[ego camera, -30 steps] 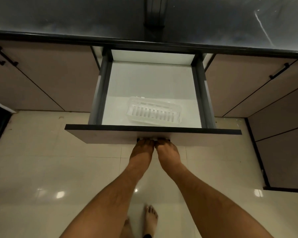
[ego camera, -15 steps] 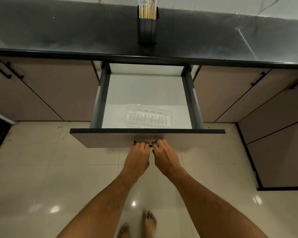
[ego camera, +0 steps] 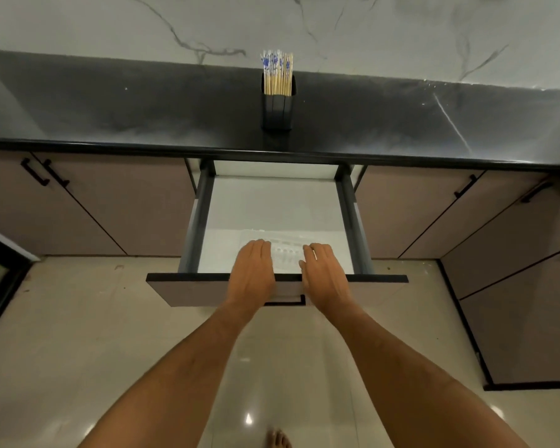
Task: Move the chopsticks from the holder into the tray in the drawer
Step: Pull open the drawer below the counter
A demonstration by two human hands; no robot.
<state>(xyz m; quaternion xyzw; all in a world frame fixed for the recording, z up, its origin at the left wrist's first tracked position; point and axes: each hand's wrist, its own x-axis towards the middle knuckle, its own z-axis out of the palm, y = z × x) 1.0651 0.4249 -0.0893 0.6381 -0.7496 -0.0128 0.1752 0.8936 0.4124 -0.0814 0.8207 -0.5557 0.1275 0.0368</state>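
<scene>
Two hands (ego camera: 252, 275); one holder (ego camera: 277, 110); one tray (ego camera: 285, 252); chopsticks (ego camera: 278, 74) uncountable, maybe dozen.

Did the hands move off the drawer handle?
Yes. Both the left hand and right hand went from the handle up over the drawer front, above the clear tray.

Arms: you show two bare forearms, no sleeves in view.
Left hand (ego camera: 252, 273): bare, with no glove, ring or watch on it.
Right hand (ego camera: 324, 275): bare likewise, wrist unadorned.
Foot (ego camera: 278, 439): your bare toes show at the bottom edge, no shoe or sock.
</scene>
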